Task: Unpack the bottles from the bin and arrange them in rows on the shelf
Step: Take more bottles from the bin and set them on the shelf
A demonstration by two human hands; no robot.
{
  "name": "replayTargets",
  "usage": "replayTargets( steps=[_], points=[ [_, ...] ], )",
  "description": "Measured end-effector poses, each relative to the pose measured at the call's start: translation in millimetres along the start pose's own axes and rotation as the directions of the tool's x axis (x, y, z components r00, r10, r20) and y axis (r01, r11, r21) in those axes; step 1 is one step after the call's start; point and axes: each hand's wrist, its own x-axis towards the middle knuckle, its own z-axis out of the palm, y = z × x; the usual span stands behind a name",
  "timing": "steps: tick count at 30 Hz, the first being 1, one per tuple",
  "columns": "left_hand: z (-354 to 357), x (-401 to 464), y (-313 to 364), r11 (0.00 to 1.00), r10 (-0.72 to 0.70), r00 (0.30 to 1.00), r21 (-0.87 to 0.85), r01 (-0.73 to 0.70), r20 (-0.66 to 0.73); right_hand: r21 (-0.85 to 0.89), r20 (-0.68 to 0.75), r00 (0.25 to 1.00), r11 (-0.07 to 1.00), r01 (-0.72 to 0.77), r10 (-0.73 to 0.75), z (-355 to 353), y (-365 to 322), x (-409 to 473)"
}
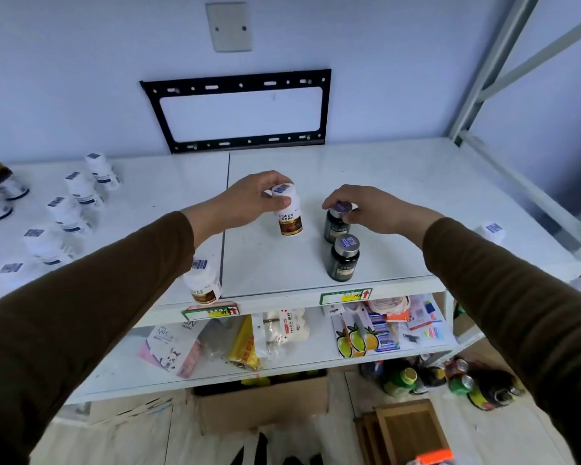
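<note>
White shelf (399, 196), two dark bottles (342, 260), perhaps eight white bottles (289, 213)

On the top shelf (399, 182), left hand (249, 198) grips the cap of a bottle (288, 213), and right hand (366, 208) tops a jar (336, 223) just to its right. A second jar (344, 258) stands directly in front, another bottle (203, 283) sits at the front edge under the left arm, and a row of bottles (71, 209) runs along the far left.
</note>
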Motion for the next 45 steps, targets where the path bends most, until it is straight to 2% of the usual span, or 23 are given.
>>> replayTargets(
  steps=[13,17,20,22,25,29,35,45],
  points=[
    [-9.3,5.3,-9.0,1.0,0.006,0.999,-0.023,-0.005,0.038,-0.026,0.15,0.987,0.998,-0.06,0.063,1.1,-10.1,3.7],
    [-23.7,-4.9,-14.4,1.0,0.002,0.999,0.003,-0.002,0.05,-0.023,0.049,0.996,0.997,-0.072,0.073,-6.5,-24.0,5.5],
    [-42.3,-18.8,-22.9,0.999,-0.013,0.999,0.04,0.011,0.041,0.004,-0.089,0.996,1.0,-0.024,0.025,-6.8,-43.9,8.6],
    [-53.2,-29.1,-30.6,0.998,-0.023,0.999,0.064,0.021,0.029,0.002,-0.124,0.992,1.0,0.019,-0.019,-2.0,-60.3,11.9],
    [-64.1,-43.7,-44.5,0.995,-0.035,0.999,0.09,0.034,0.001,-0.017,-0.104,0.991,0.996,0.085,-0.086,10.7,-83.0,16.2],
    [-71.4,-59.1,-64.2,0.989,-0.065,0.998,0.135,0.065,-0.009,-0.02,-0.069,0.992,0.994,0.106,-0.107,29.2,-102.3,21.0],
    [-73.8,-74.7,-88.1,0.992,-0.104,0.995,0.074,0.103,0.01,-0.028,-0.054,0.994,0.995,0.097,-0.099,47.3,-116.1,25.3],
    [-70.8,-75.1,-106.1,0.992,-0.097,0.995,0.078,0.098,-0.021,-0.017,-0.043,0.998,0.998,0.055,-0.056,58.2,-128.0,20.2]
  ],
)
